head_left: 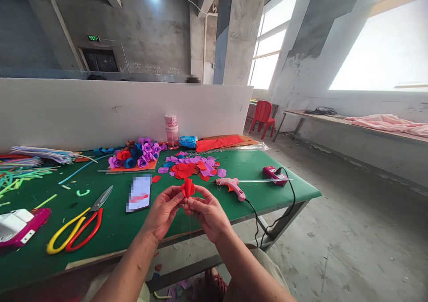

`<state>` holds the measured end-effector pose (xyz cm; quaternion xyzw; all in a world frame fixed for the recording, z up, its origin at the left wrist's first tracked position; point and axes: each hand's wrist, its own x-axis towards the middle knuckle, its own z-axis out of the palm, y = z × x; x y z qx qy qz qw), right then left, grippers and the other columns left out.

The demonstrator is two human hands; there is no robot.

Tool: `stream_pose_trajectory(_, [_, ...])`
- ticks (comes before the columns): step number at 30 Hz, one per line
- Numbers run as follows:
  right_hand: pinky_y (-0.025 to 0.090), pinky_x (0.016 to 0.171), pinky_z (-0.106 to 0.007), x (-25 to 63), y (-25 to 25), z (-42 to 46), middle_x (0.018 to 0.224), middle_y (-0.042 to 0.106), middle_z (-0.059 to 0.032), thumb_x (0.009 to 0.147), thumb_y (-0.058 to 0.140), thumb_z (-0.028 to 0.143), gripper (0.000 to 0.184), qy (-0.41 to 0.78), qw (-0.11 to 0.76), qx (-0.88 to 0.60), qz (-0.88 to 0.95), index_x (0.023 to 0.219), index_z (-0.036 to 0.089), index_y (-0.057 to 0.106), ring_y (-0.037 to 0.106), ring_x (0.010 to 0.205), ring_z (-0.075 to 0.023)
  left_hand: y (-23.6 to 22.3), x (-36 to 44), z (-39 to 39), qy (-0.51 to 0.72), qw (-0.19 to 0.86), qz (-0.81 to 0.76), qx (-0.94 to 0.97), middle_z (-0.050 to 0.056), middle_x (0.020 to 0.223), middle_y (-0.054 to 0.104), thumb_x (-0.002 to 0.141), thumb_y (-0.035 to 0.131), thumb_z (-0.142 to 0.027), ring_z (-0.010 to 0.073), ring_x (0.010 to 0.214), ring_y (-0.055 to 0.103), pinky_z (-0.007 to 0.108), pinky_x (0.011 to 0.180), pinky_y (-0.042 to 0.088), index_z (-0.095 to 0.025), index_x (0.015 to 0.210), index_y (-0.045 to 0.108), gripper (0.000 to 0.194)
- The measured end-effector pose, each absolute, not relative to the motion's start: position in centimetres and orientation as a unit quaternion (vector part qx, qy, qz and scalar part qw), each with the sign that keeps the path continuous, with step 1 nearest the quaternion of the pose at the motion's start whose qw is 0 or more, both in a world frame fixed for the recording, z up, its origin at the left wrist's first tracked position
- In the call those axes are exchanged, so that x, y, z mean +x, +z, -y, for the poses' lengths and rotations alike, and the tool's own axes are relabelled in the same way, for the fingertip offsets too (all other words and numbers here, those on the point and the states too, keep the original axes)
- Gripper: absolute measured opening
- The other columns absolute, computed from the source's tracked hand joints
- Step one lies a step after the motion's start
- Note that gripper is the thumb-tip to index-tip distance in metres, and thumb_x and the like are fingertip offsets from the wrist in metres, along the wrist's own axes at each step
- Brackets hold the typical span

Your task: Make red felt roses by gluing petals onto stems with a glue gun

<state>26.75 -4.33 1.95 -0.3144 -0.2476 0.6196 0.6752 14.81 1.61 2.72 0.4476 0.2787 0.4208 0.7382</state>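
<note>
Both of my hands meet above the near edge of the green table point(110, 230). My left hand point(162, 213) and my right hand point(207, 214) pinch a small red felt flower point(187, 188) between their fingertips, holding it upright. Just behind it lies a pile of red and purple felt petals point(192, 167). A pink glue gun point(232, 186) rests to the right of my hands, its black cord running over the table edge.
Scissors with yellow and red handles point(78, 228) and a phone point(139, 193) lie to the left. Finished purple, blue and red flowers point(137, 154), coloured sticks point(23, 170), a pink bottle point(171, 129) and a white partition point(100, 110) stand behind. A red chair point(262, 117) is at the far right.
</note>
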Motion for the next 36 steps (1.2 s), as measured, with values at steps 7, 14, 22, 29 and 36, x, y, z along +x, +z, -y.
stream_pose_trajectory(7, [0.049,0.065,-0.023,26.7,1.7,4.4,0.073,0.068,-0.0016,0.058,0.079,0.021,0.048,0.628,0.672,-0.307,0.245,0.102,0.018,0.061,0.062,0.061,-0.0097,2.4,14.8,-1.8,0.421,0.747,-0.275,0.434,0.004,0.077,0.067,0.065,0.073,-0.023,0.0092,0.060,0.056,0.021,0.060,0.045,-0.016,0.099,0.068,0.036])
stream_pose_trajectory(14, [0.050,0.063,-0.022,26.7,1.8,4.6,0.072,0.068,-0.0014,0.059,0.078,0.020,0.047,0.639,0.668,-0.299,0.235,0.102,0.018,0.061,0.062,0.059,-0.0093,2.4,14.8,-1.8,0.432,0.748,-0.268,0.426,-0.001,0.070,0.063,0.067,0.072,-0.023,0.0073,0.059,0.055,0.019,0.061,0.045,-0.017,0.105,0.064,0.040])
stream_pose_trajectory(22, [0.049,0.062,-0.021,26.8,1.8,4.5,0.075,0.069,-0.0032,0.059,0.079,0.019,0.050,0.638,0.675,-0.291,0.229,0.105,0.016,0.059,0.062,0.061,-0.0093,2.9,14.8,-1.5,0.412,0.764,-0.268,0.418,0.003,0.070,0.063,0.071,0.067,-0.034,0.0112,0.061,0.057,0.022,0.058,0.045,-0.014,0.085,0.063,0.024])
stream_pose_trajectory(29, [0.049,0.061,-0.022,27.0,1.4,4.9,0.074,0.069,-0.0030,0.059,0.079,0.020,0.050,0.653,0.647,-0.310,0.242,0.104,0.017,0.059,0.061,0.058,-0.0092,2.6,14.7,-2.1,0.434,0.740,-0.313,0.409,0.000,0.063,0.060,0.071,0.066,-0.039,0.0093,0.055,0.052,0.021,0.053,0.042,-0.014,0.070,0.061,0.025])
stream_pose_trajectory(36, [0.050,0.060,-0.022,27.0,0.8,5.0,0.073,0.068,-0.0025,0.060,0.078,0.020,0.048,0.653,0.633,-0.324,0.262,0.104,0.017,0.060,0.061,0.058,-0.0096,2.4,14.6,-2.1,0.465,0.640,-0.343,0.506,-0.001,0.062,0.058,0.068,0.068,-0.033,0.0098,0.059,0.050,0.021,0.056,0.040,-0.015,0.067,0.059,0.021])
